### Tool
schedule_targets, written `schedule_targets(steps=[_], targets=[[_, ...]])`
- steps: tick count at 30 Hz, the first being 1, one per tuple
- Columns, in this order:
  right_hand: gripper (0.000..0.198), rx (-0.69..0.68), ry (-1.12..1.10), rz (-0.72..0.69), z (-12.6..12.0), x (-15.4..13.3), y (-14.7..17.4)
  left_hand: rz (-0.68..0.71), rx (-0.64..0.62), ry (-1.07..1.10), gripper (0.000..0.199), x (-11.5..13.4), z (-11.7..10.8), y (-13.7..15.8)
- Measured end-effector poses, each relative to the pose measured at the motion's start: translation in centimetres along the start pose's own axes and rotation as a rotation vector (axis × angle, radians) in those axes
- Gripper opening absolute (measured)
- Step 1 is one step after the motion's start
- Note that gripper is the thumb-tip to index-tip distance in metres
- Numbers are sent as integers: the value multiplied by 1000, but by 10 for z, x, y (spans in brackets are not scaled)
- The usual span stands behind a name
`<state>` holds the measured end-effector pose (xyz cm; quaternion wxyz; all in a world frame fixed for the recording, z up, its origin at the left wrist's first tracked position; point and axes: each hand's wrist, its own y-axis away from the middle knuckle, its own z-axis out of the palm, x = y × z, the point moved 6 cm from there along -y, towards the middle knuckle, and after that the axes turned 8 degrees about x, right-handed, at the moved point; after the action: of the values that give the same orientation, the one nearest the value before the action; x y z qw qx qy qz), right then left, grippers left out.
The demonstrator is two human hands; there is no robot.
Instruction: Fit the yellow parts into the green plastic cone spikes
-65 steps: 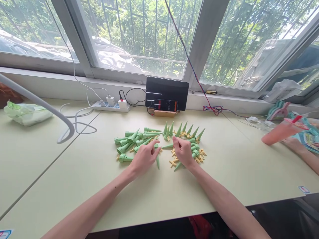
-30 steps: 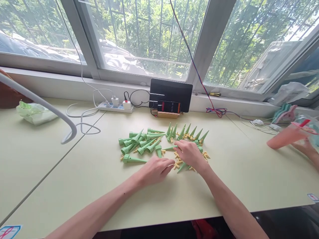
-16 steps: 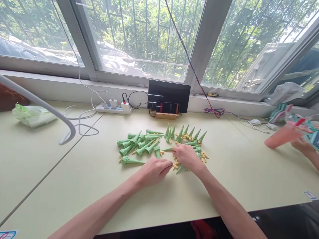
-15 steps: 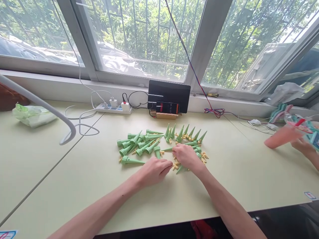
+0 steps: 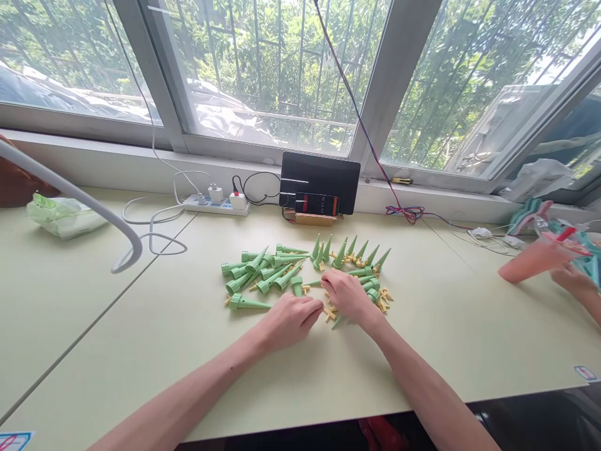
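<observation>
My left hand is closed in a pinch over the table, its fingertips beside the small yellow cross-shaped pieces. Whatever it pinches is hidden. My right hand is also closed, with fingers pointing down among the parts. A thin green tip shows at its fingertips; I cannot tell whether it is gripped. Left of the hands lies a heap of hollow green plastic spikes with ribbed collars. One green spike lies near my left wrist. Several more green spikes stand point up behind my right hand.
A phone showing a timer leans against a dark tablet at the back. A white power strip and cables lie left of it. At right, another person's hand is by a tilted pink drink cup. A grey curved tube crosses at left.
My right hand has shifted very slightly left. My left hand stays nearly in place, still pinched. The parts on the table look unchanged.
</observation>
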<state>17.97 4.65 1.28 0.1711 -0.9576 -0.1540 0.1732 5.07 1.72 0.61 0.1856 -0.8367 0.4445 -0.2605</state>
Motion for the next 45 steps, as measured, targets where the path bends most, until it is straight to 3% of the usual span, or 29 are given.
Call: schedule_targets(steps=[7, 12, 25, 45], targets=[[18, 55, -233, -21, 3, -4, 0, -234, 106, 26, 28, -16, -9, -4], [17, 97, -421, -43, 0, -11, 2, -344, 97, 14, 26, -26, -10, -3], [16, 91, -564, 1, -1, -16, 2, -328, 175, 74, 28, -24, -17, -5], [16, 211, -531, -19, -4, -17, 4, -362, 251, 40, 11, -32, -21, -4]])
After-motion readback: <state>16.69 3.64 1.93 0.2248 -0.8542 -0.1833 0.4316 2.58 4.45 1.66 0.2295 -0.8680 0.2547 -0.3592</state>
